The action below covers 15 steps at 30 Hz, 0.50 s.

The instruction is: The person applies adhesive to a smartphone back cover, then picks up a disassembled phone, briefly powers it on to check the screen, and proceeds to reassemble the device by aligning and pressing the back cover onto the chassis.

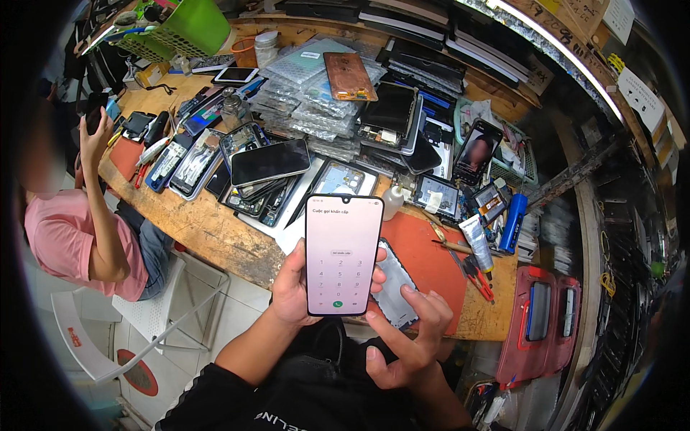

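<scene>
My left hand point(289, 293) is wrapped round a smartphone point(342, 241), held upright with its lit screen facing me. A pale pink dialling keypad with a green call button fills the screen. Just right of the phone's lower corner, my right hand point(411, 339) hovers with nothing in it. Its fingers are apart, and the index finger points toward the screen without clearly touching it. Behind the phone, a grey flat phone panel point(394, 291) lies on the orange work mat point(435, 253), partly hidden by my hands.
Opened phones point(195, 164) and a dark phone point(270, 164) crowd the wooden bench point(215, 250). Bubble-wrapped packs point(302, 93) are stacked behind. Red-handled pliers point(477, 279), a glue tube point(476, 241) and a blue cylinder point(512, 223) lie right. A person in pink point(72, 244) sits left, holding a phone.
</scene>
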### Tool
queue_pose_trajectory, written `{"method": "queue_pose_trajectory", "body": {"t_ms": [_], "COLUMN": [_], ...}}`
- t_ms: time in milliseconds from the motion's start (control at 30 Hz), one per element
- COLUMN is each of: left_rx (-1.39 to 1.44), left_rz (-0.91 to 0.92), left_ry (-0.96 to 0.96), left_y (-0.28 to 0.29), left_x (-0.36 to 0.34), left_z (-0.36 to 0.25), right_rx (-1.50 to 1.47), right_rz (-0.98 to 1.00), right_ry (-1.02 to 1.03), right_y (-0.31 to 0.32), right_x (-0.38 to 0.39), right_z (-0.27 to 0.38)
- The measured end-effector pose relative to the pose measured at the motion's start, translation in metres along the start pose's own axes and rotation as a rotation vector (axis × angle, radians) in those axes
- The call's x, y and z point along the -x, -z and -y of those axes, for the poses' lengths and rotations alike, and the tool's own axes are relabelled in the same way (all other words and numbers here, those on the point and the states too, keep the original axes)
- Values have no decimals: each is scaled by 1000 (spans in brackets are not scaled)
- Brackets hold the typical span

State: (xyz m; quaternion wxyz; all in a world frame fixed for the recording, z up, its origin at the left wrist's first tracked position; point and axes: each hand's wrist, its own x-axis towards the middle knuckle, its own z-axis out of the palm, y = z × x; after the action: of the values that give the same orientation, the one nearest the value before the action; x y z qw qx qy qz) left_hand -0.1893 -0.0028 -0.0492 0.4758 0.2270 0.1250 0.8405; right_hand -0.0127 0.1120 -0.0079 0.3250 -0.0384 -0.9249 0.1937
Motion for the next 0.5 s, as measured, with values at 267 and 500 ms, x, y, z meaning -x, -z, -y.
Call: {"method": "queue_pose_trajectory", "body": {"t_ms": [267,500], "left_rx": [20,92], "left_rz": [-52,-64], "left_ry": [-34,-72], "left_y": [0,-1], "left_x": [-6,-10], "left_z": [-2,3], "right_rx": [-16,-2], "right_rz": [-1,0], "right_ry": [1,4], "right_y": [-6,-9], "right_x": [-1,3], "right_z": [3,7]}}
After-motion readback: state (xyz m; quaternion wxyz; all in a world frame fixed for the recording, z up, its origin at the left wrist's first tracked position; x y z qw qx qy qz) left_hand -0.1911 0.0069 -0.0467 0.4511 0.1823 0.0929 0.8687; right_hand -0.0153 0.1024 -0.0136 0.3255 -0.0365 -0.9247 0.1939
